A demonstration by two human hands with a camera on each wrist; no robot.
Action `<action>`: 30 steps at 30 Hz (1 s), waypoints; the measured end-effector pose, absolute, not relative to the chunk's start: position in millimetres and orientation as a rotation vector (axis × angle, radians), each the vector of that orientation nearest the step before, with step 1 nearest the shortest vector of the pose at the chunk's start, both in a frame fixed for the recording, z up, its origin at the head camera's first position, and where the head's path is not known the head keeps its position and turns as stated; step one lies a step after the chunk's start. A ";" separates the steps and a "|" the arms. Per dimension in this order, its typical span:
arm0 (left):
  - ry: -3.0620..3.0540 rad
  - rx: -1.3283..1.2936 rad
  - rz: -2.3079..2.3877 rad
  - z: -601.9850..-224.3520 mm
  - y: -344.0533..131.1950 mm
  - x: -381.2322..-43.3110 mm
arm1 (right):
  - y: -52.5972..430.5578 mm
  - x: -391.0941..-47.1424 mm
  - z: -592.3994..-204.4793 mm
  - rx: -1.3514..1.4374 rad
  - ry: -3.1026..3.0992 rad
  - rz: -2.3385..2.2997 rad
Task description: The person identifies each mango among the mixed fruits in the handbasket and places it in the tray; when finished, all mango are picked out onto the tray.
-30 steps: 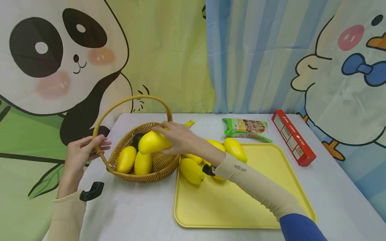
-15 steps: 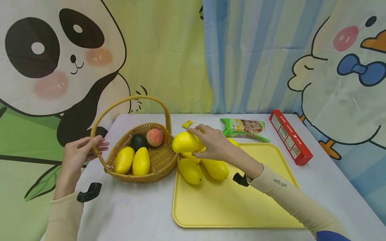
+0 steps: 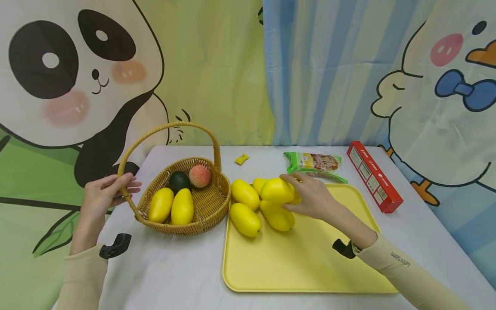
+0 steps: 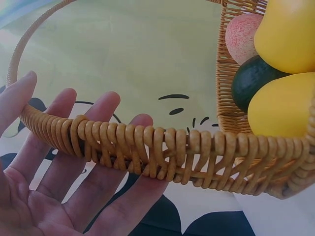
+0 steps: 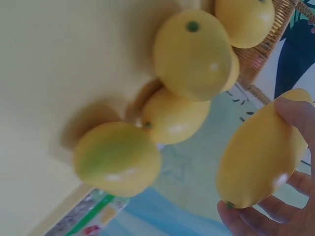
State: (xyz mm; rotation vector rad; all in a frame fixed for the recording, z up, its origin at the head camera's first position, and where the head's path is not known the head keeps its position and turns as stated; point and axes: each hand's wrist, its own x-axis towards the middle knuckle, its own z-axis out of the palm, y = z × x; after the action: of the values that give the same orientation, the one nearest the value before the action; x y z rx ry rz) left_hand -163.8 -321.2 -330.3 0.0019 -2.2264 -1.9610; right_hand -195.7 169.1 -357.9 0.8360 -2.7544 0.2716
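Note:
My left hand (image 3: 101,193) grips the wicker basket (image 3: 207,221) loosely at the foot of its handle; the thumb crosses the handle and the fingers (image 4: 96,189) pass behind the rim. In the basket lie two yellow mangoes (image 3: 182,207), a dark green round fruit (image 3: 179,182) resembling an avocado, and a peach (image 3: 199,176). Over the back left of the yellow tray (image 3: 310,258), my right hand (image 3: 310,196) holds a mango (image 5: 258,155) between thumb and fingers. Several other mangoes (image 3: 245,219) rest on the tray below and beside it, one partly hidden behind the held mango.
Behind the tray lies a green food packet (image 3: 315,162). A long red box (image 3: 373,177) stands at the right, near the table's edge. One small yellow wrapped piece (image 3: 242,159) is on the white table (image 3: 170,275) right of the basket. A printed curtain hangs behind.
My right hand has carried the mango from above the basket rightward to above the tray, uncovering the peach. My left hand stays at the basket handle.

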 end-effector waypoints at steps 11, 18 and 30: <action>-2.220 0.007 -1.975 -331.3 -322.4 -162.5 | 202.3 -185.2 -389.7 0.686 -2.808 0.255; -2.217 -0.007 -1.960 -331.0 -321.9 -162.1 | 213.3 -180.2 -399.8 0.587 -2.836 0.227; -2.226 0.003 -1.956 -330.1 -321.4 -162.7 | 213.9 -170.7 -407.6 0.457 -2.930 0.217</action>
State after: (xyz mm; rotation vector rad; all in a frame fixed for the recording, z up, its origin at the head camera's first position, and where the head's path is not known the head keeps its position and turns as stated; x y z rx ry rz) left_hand -162.7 -321.4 -330.1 0.0028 -2.2262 -1.9562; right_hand -170.7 213.9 -407.6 0.4568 -2.9301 0.2174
